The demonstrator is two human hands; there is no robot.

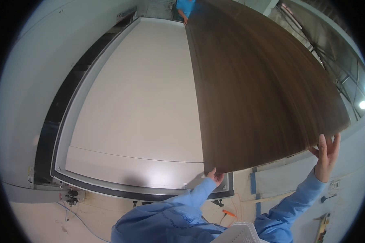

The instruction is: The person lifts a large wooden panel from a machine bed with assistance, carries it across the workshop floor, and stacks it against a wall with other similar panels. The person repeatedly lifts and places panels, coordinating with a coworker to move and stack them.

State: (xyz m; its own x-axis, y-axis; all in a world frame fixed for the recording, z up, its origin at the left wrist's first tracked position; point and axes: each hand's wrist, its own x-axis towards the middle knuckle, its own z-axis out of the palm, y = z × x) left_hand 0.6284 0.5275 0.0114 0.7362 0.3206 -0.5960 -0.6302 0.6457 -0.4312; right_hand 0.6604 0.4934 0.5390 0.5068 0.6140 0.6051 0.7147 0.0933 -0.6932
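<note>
A large dark brown wood-grain panel point(259, 89) stands tilted over the right part of a framed bed, its lower left edge along the pale boards. My left hand point(215, 177) grips its near bottom corner, thumb on the brown face. Higher up on the right, my right hand point(327, 153) holds the near edge close to the upper corner, fingers partly behind it. Beneath and to the left lie a wide pale board point(142, 89) and a narrower pale strip point(129, 169). At the far end another person's hand point(185, 20) touches the panel's edge.
A grey and black frame point(109, 185) rims the bed. A pale machine wall point(32, 93) rises on the left, with small fittings point(71, 197) at the near left corner. An orange-handled tool point(228, 212) and an orange cord are below the frame at right.
</note>
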